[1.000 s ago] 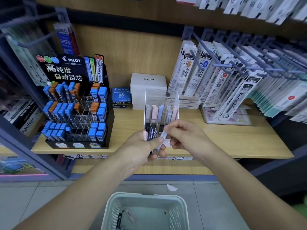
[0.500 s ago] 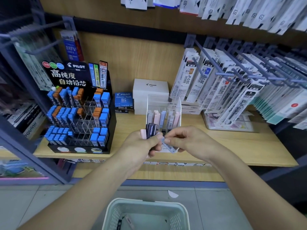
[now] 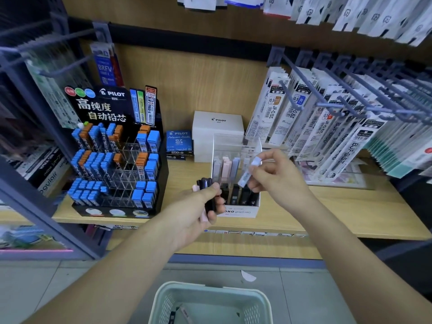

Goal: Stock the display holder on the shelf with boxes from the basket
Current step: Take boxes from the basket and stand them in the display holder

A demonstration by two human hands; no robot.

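Slim pale-blue box [image 3: 249,171] pinched in right fingers [image 3: 272,155]; dark boxes [image 3: 206,184] clamped in left fingers [image 3: 208,193].

A black Pilot stand [image 3: 149,202] is at the left, and blue and orange lead cases [image 3: 93,160] fill many of its clear compartments. Just right of it is a small blue Pilot box [image 3: 179,141], beside a bigger white Pilot box [image 3: 217,127]. At the right, white refill packs [image 3: 273,113] hang on grey hooks [image 3: 327,105]. A paper scrap [image 3: 248,275] lies on the tiled floor [image 3: 46,288].
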